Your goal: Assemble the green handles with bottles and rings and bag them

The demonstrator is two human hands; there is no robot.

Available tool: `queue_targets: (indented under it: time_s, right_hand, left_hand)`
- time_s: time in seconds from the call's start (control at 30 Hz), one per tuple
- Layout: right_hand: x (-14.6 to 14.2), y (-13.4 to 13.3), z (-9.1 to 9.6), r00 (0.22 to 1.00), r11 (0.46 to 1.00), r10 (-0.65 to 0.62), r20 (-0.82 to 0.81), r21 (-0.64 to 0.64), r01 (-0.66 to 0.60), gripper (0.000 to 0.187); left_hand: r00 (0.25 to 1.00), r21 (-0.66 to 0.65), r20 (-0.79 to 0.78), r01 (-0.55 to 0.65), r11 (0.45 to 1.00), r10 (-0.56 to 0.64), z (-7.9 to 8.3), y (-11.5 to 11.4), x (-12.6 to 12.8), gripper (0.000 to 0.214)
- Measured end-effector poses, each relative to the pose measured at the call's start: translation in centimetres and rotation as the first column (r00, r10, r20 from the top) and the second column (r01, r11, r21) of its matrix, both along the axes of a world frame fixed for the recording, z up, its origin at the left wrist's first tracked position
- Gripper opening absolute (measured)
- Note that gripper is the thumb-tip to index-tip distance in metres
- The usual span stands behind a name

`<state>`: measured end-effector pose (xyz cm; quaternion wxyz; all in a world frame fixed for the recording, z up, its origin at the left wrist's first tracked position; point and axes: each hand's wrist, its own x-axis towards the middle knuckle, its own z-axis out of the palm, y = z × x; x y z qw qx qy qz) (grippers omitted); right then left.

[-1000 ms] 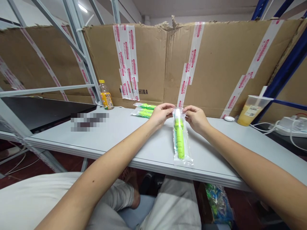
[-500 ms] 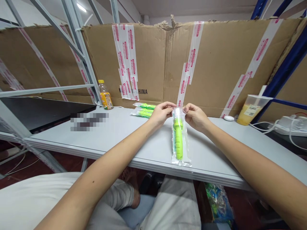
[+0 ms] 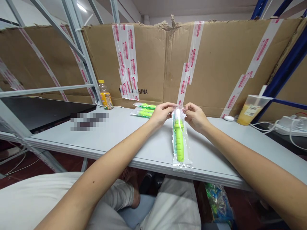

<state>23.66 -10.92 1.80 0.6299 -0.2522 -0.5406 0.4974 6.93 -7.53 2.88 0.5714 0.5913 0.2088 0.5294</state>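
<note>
A bright green, ridged-handled tool with a clear-white top [image 3: 179, 140] lies inside a clear plastic bag [image 3: 187, 156] on the grey table. Its exact kind is hard to make out. My left hand [image 3: 162, 114] pinches the bag's far end from the left. From the right, my right hand [image 3: 194, 116] pinches the same end, with fingertips close to the left ones. The bag's near end reaches the table's front edge. Beyond my left hand lie several similar green items in clear bags [image 3: 144, 111], partly hidden by that hand.
A yellow-capped juice bottle [image 3: 105, 95] stands at the back left by the metal frame. At right are a cup of orange drink with a straw [image 3: 251, 110], a small white case [image 3: 229, 118] and a power strip [image 3: 291, 125]. A cardboard wall [image 3: 148, 64] closes the back.
The bagged green tool has slid slightly toward me, its near end now closer to the table's edge. Both hands keep their pinch on the bag's far end.
</note>
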Motion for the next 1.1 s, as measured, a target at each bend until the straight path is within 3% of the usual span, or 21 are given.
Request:
queue_targets:
  time_s: [0.3, 0.43, 0.57, 0.67, 0.9, 1.1]
  right_hand:
    - [-0.28, 0.06, 0.15, 0.999, 0.99, -0.052, 0.006, -0.13, 0.053, 0.034]
    - [-0.1, 0.33, 0.08, 0.995, 0.986, -0.101, 0.016, -0.134, 0.103, 0.033]
    - [-0.15, 0.25, 0.21, 0.992, 0.982, -0.128, 0.009, -0.135, 0.128, 0.034]
    - [-0.21, 0.19, 0.22, 0.991, 0.983, -0.137, 0.015, -0.124, 0.137, 0.031]
    - [0.08, 0.36, 0.12, 0.985, 0.979, -0.172, 0.024, -0.109, 0.174, 0.027]
    - [-0.44, -0.01, 0.33, 0.981, 0.972, -0.191, -0.018, -0.143, 0.186, 0.02]
  left_hand:
    - [0.997, -0.091, 0.013, -0.068, 0.994, 0.07, 0.3, -0.4, 0.14, 0.015]
    - [0.998, -0.114, -0.017, -0.069, 0.991, 0.068, 0.21, -0.16, 0.09, 0.011]
    - [0.998, -0.136, -0.067, 0.001, 0.991, -0.011, 0.04, -0.01, -0.11, 0.008]
    - [0.996, -0.12, -0.077, 0.045, 0.992, -0.054, -0.11, 0.04, -0.32, 0.018]
    - [0.997, -0.106, -0.049, 0.053, 0.993, -0.059, -0.34, 0.31, -0.54, 0.028]
    - [1.0, -0.123, 0.011, 0.005, 0.992, -0.003, -0.41, 0.4, -0.47, 0.021]
